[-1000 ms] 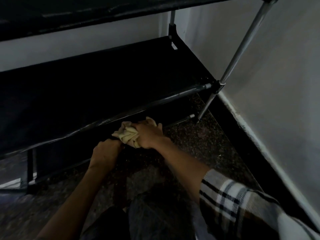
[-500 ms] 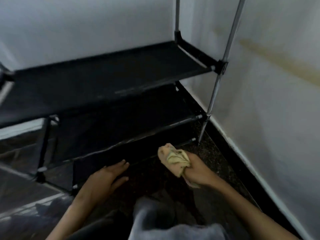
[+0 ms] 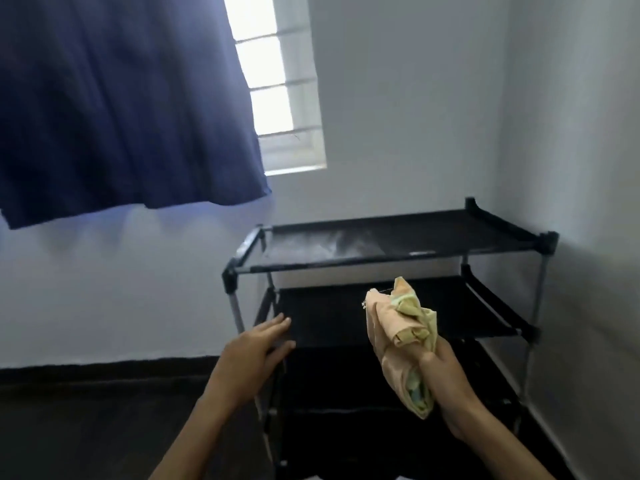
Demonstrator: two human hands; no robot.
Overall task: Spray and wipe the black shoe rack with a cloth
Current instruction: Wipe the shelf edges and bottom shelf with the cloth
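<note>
Black shoe rack (image 3: 398,244) stands in the right half of the frame, set into the corner of the room, its right side close to the right-hand wall (image 3: 571,168); tiers of black fabric on a frame of black rails and grey metal posts; the top shelf (image 3: 450,233) carries a pale, dusty-looking smear near its centre; the second shelf (image 3: 322,313) sits below it, darker; the lower tiers fall in shadow and cannot be told apart clearly.

Right hand (image 3: 446,372), lower right of centre, is clenched around the lower part of a bunched cloth (image 3: 398,327); the cloth is peach with pale yellow-green folds, rises upright from the fist and hangs a little below it; it is held in the air before the second shelf, touching no part of the rack as far as can be seen.

Left hand (image 3: 254,351), lower centre, is released, fingers spread and extended, grasping nothing; it lies at the rack's front left post near the second shelf; contact with the frame cannot be confirmed.

Dark blue curtain (image 3: 121,98) fills the upper left of the frame, covering most of a bright window (image 3: 284,98); black skirting runs along the foot of the back wall; dark floor (image 3: 86,427) at lower left.
</note>
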